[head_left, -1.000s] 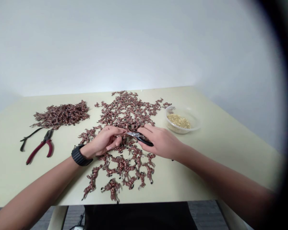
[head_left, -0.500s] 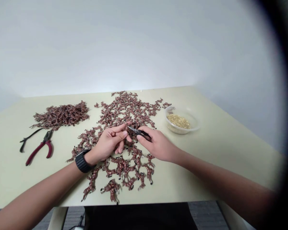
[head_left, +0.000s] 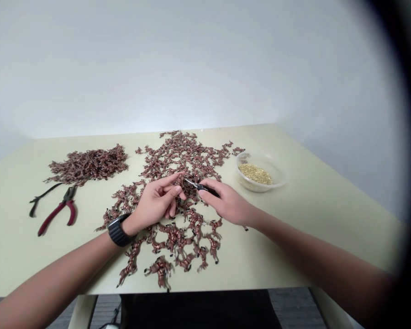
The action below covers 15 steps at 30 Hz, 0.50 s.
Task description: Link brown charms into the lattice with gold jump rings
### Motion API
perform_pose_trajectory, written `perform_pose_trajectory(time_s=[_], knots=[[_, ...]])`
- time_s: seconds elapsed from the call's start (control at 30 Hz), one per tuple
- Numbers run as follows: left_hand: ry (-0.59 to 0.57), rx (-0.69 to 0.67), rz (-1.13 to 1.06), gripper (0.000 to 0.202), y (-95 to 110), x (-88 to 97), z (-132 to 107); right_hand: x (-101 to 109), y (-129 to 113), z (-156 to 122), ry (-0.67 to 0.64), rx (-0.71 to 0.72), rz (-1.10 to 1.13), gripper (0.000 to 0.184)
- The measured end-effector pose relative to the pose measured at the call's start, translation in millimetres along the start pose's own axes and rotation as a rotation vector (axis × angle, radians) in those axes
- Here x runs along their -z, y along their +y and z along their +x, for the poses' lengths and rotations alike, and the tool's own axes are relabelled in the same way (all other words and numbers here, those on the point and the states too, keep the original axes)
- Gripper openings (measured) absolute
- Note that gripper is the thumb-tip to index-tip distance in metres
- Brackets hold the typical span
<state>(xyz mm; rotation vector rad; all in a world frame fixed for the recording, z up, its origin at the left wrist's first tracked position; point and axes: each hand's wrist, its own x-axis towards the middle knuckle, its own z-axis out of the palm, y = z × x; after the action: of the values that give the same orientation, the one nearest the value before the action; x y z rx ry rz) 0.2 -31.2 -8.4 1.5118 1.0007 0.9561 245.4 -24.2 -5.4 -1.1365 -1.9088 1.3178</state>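
Observation:
My right hand (head_left: 228,201) is wrapped round a pair of pliers (head_left: 202,187) with dark handles. Their slim metal jaws point left, close to the fingers of my left hand (head_left: 159,198). That hand, with a black watch on its wrist, has its index finger stretched forward and the thumb pressed toward the curled fingers. Whatever lies between thumb and fingers is too small to make out. Under and around both hands spread many small brown horse-like figurines (head_left: 174,235) with black tips, some of them hidden by the hands.
A clear plastic bowl (head_left: 278,183) with small gold-coloured pieces (head_left: 256,174) stands to the right. At the left are a dense heap of brown figurines (head_left: 89,164) and red-handled pliers (head_left: 53,218), with a black handle beside them. A pale wall (head_left: 192,68) rises behind the table.
My right hand and the pliers have shifted slightly right, so the jaws sit a little farther from my left fingers. My left hand has barely moved.

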Motion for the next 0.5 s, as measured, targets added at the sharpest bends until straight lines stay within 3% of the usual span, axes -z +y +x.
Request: perform_pose_trajectory(time_s=[0.1,0.27,0.5], knots=[[-0.031,0.078,-0.192,0.054,2.0,-0.9,0.4,1.4,0.1,-1.1,0.087,0.129,-0.241,0.024],[-0.068,0.177,-0.369,0.040,2.9,0.7,0.3,3.3,-2.4,-3.1,0.147,0.275,-0.424,0.024],[-0.079,0.186,-0.454,0.034,5.1,-0.9,0.3,2.9,-2.8,-2.6,0.142,0.269,-0.465,0.023]])
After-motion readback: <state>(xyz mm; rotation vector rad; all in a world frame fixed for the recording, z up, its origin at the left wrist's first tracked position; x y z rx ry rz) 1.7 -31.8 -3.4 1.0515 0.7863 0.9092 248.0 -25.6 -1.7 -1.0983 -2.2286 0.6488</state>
